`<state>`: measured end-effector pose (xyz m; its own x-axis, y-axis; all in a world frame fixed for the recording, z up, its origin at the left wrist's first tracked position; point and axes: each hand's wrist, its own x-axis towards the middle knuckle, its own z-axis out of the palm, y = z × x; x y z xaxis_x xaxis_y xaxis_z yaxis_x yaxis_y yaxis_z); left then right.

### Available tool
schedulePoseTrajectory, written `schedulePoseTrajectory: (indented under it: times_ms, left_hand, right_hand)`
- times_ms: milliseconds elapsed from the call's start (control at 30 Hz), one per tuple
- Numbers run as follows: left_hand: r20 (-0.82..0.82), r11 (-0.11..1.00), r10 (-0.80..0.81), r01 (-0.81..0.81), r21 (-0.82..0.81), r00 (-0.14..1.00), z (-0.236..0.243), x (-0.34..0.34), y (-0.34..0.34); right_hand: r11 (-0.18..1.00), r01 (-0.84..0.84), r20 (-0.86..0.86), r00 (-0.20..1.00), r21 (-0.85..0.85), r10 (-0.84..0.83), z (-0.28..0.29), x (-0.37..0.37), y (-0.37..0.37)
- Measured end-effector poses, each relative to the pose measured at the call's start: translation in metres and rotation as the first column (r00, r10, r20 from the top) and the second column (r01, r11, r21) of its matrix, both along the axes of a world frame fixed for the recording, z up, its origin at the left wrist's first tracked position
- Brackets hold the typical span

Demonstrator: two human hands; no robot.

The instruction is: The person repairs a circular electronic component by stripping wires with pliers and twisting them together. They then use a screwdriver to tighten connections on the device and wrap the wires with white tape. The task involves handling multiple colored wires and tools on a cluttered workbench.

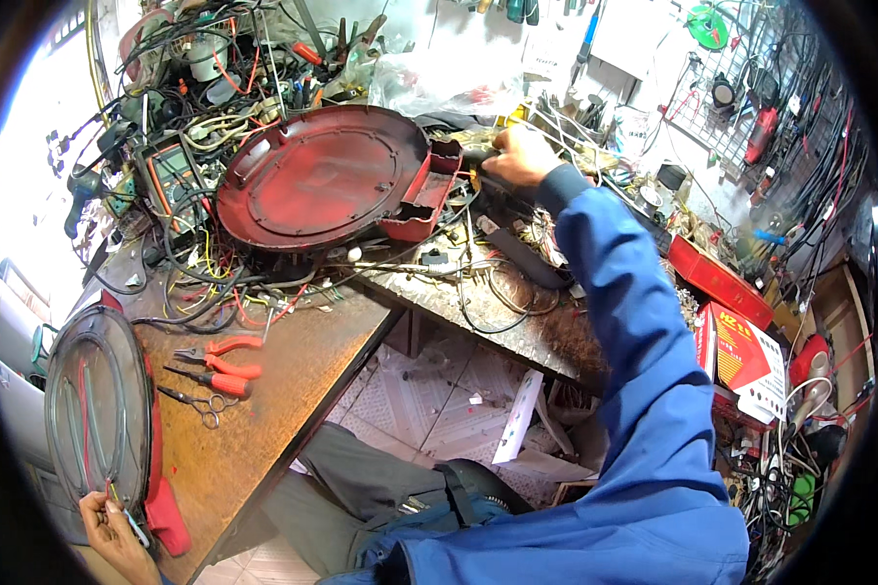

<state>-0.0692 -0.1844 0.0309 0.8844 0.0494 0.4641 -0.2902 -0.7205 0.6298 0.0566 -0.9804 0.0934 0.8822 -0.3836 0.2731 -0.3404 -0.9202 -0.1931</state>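
Note:
At the lower left, my left hand (117,534) pinches a slim pale-blue and white item (135,525), its kind unclear. This is beside the wire ends at the rim of a round dark pan (73,390) with a red edge. A looped tube and a red wire run across the pan. My right hand (525,156), in a blue sleeve, reaches to the back of the bench with its fingers curled. What those fingers hold is hidden; something yellow shows behind them. Left of that hand lies a large red round housing (327,175) with a dark rim.
Red-handled pliers (226,357), a red-handled screwdriver (215,380) and scissors (200,405) lie on the wooden bench (293,390). Tangled cables and a multimeter (174,180) crowd the back left. A red tray (720,281) and red-and-white box (741,356) stand at right.

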Motion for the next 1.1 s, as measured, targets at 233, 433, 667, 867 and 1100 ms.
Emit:
schedulePoseTrajectory:
  times_ms: [233, 433, 667, 867, 1100]
  left_hand:
    - [0.194, 0.995, 0.001, 0.019, -0.1, 0.981, 0.015, -0.016, -0.043]
    - [0.304, 0.992, 0.026, -0.061, 0.108, 0.952, 0.024, -0.018, -0.054]
    - [0.074, 0.999, 0.035, -0.034, -0.012, 0.997, 0.007, -0.025, -0.007]
    - [0.084, 0.952, -0.006, 0.031, -0.305, 0.996, 0.031, -0.024, -0.061]
    - [0.093, 0.959, 0.024, 0.003, -0.285, 0.995, 0.026, -0.026, -0.058]
  right_hand:
    - [0.891, -0.375, 0.451, 0.861, 0.256, 0.233, 0.159, -0.16, 0.007]
    - [0.977, -0.214, 0.447, 0.874, 0.002, 0.191, 0.202, -0.277, 0.059]
    - [0.987, -0.109, 0.311, 0.94, -0.115, 0.14, 0.187, -0.296, 0.131]
    - [0.944, -0.33, 0.261, 0.91, -0.01, 0.321, 0.135, -0.271, 0.171]
    - [0.709, -0.698, -0.269, 0.668, 0.098, 0.694, 0.101, -0.23, 0.231]
